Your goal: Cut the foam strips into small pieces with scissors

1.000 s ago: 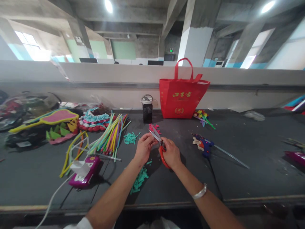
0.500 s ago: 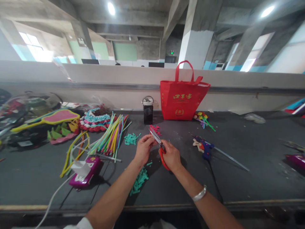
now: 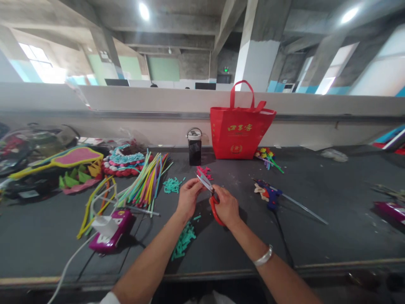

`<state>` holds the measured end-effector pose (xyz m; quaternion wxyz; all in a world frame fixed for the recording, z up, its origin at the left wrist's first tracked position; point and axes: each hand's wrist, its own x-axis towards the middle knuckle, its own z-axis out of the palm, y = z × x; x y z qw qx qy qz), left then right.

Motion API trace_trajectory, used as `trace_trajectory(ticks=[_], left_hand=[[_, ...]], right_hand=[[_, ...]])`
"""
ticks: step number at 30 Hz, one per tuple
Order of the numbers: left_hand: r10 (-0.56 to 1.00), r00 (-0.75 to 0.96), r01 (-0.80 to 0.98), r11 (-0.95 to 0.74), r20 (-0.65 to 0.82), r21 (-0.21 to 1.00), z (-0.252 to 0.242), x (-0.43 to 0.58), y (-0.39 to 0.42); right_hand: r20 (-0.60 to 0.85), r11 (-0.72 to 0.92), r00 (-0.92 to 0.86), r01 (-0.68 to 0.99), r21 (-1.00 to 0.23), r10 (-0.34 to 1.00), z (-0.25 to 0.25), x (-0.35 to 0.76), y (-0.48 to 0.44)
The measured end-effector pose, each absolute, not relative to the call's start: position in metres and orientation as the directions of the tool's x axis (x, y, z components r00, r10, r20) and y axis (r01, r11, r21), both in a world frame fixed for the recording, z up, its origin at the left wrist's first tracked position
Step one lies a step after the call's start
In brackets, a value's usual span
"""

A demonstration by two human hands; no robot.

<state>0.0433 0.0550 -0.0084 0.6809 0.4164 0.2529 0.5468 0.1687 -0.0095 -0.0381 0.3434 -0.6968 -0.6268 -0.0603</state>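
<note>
My right hand (image 3: 226,207) grips a pair of scissors (image 3: 205,181) by the red handles, blades pointing away and to the left. The blades look slightly parted. Close by on the left, my left hand (image 3: 189,199) is closed in a pinch beside the blades; what its fingers hold is too small and hidden to name. Just beyond the scissor tips lies a small heap of pink-red pieces (image 3: 207,172). One pile of short teal pieces (image 3: 172,185) sits left of my left hand, and a nearer teal pile (image 3: 185,240) lies beside my left forearm.
Left are a bundle of coloured fuzzy sticks (image 3: 148,179), a purple power strip (image 3: 111,232) with a white plug, and finished crafts (image 3: 124,160). A black tumbler (image 3: 195,147) and red bag (image 3: 241,133) stand at the back. A blue glue gun (image 3: 269,195) lies right, its cord trailing forward.
The scissor blades appear a little further apart. Both hands stay in nearly the same place, while the whole view has shifted slightly.
</note>
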Motion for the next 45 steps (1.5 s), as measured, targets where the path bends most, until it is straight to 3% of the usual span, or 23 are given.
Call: trace_trajectory(ticks=[14, 23, 29, 40, 45], left_hand=[[0.961, 0.263, -0.518, 0.062, 0.09, 0.853, -0.0083, 0.0449, 0.052], [0.958, 0.277, -0.513, 0.083, 0.073, 0.854, -0.0096, 0.0478, 0.0488], [0.962, 0.271, -0.503, 0.116, 0.029, 0.856, -0.0101, 0.0497, 0.0462], [0.952, 0.294, -0.49, 0.076, 0.083, 0.868, -0.0137, 0.0483, 0.0492], [0.935, 0.341, -0.523, 0.097, 0.103, 0.847, -0.012, 0.0448, 0.0531]], right_hand=[[0.527, 0.032, 0.205, 0.913, -0.406, 0.824, -0.0423, 0.1678, -0.0077], [0.542, 0.117, 0.194, 0.865, -0.487, 0.818, -0.0473, 0.1678, -0.0039], [0.548, 0.109, 0.199, 0.872, -0.478, 0.812, -0.045, 0.1664, -0.0052], [0.531, 0.065, 0.224, 0.879, -0.472, 0.817, -0.042, 0.1651, -0.0081], [0.528, 0.081, 0.286, 0.82, -0.566, 0.8, -0.0388, 0.1681, -0.0083]])
